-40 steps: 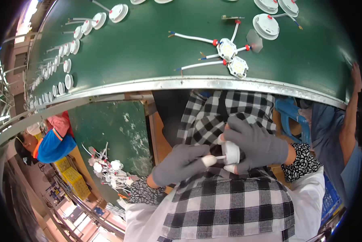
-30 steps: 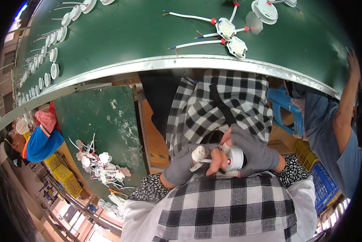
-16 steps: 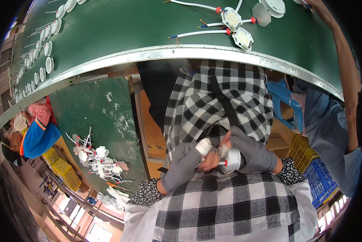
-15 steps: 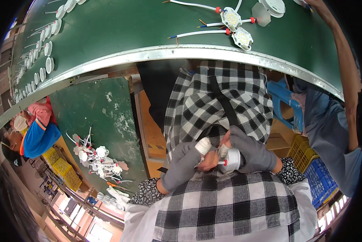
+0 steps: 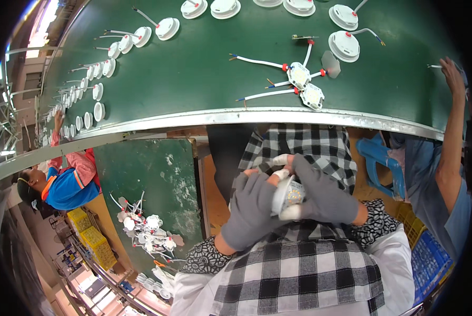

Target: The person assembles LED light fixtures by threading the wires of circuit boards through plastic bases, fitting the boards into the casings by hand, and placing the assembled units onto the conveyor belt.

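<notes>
So, head cam: left hand [image 5: 252, 208] wraps the back of a small round light [image 5: 279, 200], right hand [image 5: 323, 197] grips its edge, thumb on the near side, all just above the checked apron [image 5: 304, 139]. The face points right and a bit up; its long axis runs away from the body. White shell, pale board [image 5: 295, 194], yellow dots.

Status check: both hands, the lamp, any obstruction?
Left hand against lamp's left side; right hand gripping its rim. LED face partly visible, held over lap. No obstruction seen.
</notes>
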Motion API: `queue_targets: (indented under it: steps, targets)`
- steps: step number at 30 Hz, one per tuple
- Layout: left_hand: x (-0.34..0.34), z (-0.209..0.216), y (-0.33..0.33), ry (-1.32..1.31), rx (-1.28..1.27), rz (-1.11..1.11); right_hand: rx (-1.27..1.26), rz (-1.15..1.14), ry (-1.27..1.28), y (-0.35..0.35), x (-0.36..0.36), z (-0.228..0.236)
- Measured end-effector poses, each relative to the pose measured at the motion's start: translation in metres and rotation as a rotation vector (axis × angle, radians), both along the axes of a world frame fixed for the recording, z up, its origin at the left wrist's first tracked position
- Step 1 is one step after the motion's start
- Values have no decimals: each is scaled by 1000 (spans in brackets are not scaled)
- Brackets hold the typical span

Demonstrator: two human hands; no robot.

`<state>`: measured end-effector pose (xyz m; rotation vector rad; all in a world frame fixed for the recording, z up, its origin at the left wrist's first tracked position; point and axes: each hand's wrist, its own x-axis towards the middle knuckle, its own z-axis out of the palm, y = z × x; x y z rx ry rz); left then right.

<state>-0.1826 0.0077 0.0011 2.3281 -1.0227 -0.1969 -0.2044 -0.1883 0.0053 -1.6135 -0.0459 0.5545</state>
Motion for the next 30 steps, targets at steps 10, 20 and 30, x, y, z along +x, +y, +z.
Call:
queue_targets:
  steps: [10,20,30]
  targets:
    - [4,23,10,727,-144,113,-386,230,-1154,-18,0,7]
    - [-16,-2,16,974,-452,249,-338,350,-952,-15,4,25]
    - [-9,-5,14,843,-423,184,-266,330,-1089,-12,17,8]
